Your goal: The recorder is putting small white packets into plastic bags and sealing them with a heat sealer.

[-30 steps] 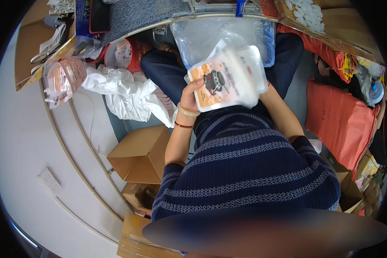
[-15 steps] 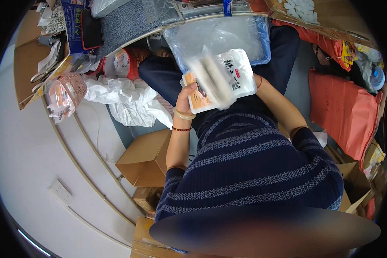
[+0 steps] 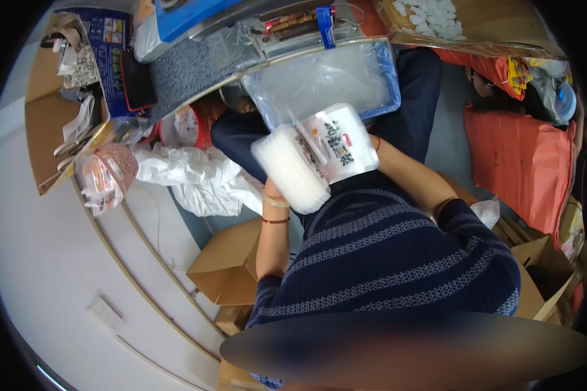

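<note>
A stack of white printed plastic pouches [image 3: 290, 169] is spread like an open book over my lap, its left part fanned and blurred. My left hand [image 3: 273, 189] holds the stack from its left side, the fingers hidden beneath it. On the right, a flat pouch [image 3: 346, 143] with dark lettering and a small red mark stands apart from the fanned part. My right hand [image 3: 376, 144] grips its right edge, mostly covered by it.
A blue bin [image 3: 390, 98] lined with clear plastic stands just beyond my hands. The table [image 3: 195, 75] edge curves ahead, with a phone [image 3: 137, 79] on it. Crumpled white sheeting [image 3: 202, 179] and a cardboard box [image 3: 225, 260] lie left; a red bag [image 3: 518, 163] sits right.
The stack has come lower and nearer my body. More pouches have turned over to the left and now cover my left hand. The view has shifted slightly.
</note>
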A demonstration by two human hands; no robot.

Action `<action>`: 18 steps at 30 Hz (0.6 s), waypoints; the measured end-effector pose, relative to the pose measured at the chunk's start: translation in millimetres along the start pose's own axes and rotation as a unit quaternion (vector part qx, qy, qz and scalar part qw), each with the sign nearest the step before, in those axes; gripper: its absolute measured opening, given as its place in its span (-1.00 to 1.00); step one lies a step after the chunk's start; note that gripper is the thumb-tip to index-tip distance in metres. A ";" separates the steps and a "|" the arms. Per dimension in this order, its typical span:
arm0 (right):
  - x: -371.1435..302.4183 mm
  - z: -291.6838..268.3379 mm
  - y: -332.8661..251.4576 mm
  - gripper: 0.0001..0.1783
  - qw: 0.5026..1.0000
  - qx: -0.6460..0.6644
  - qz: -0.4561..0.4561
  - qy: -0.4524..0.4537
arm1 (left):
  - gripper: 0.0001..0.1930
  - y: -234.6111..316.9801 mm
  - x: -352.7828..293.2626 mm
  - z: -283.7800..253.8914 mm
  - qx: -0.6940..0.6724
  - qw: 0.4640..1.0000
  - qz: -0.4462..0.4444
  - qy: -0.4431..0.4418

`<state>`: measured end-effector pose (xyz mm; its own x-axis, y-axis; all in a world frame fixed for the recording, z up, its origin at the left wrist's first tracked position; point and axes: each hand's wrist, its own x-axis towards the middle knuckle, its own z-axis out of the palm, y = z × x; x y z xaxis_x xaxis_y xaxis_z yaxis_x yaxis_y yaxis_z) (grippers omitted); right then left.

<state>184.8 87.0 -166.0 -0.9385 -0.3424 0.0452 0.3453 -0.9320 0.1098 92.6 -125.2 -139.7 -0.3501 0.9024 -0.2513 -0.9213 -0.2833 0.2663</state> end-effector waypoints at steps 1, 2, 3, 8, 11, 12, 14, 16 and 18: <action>-4.4 -1.8 -0.6 -0.43 0.997 -0.054 -0.035 0.051 | -0.47 0.2 -3.6 -23.3 0.071 0.997 -0.007 0.001; -10.2 -5.1 -4.0 -0.44 0.986 -0.103 -0.072 0.106 | -0.42 0.1 -0.5 -33.8 0.137 0.990 -0.015 0.004; -4.4 31.6 -7.6 -0.60 0.974 -0.082 -0.107 0.180 | -0.52 -5.9 1.5 -32.4 0.030 0.999 0.021 0.034; -41.9 117.8 -64.0 -0.76 0.943 -0.084 -0.320 0.031 | -0.38 13.7 -4.0 1.4 0.162 0.963 0.049 0.211; -93.1 190.8 -98.5 -0.81 0.745 -0.433 -0.495 0.112 | -0.40 33.7 -13.0 -5.5 0.178 0.946 0.065 0.264; -109.8 215.6 -106.5 -0.84 0.608 -0.563 -0.533 0.169 | -0.40 40.5 -18.8 -10.4 0.186 0.945 0.088 0.254; -142.7 270.5 -114.7 -0.96 0.284 -0.712 -0.590 0.255 | -0.42 50.8 -22.6 -8.8 0.198 0.947 0.123 0.222; -168.4 306.8 -131.5 -0.93 0.083 -0.695 -0.631 0.335 | -0.43 59.6 -23.4 -5.9 0.235 0.939 0.136 0.213; -178.0 349.7 -144.8 -0.84 -0.055 -0.703 -0.574 0.417 | -0.44 61.0 -14.3 1.0 0.225 0.945 0.129 0.199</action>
<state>303.5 324.3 157.3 -0.1717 0.5899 0.7890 0.3839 0.7777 -0.4978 41.6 -155.0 -119.0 -0.6722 0.6031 -0.4295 -0.6622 -0.2302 0.7131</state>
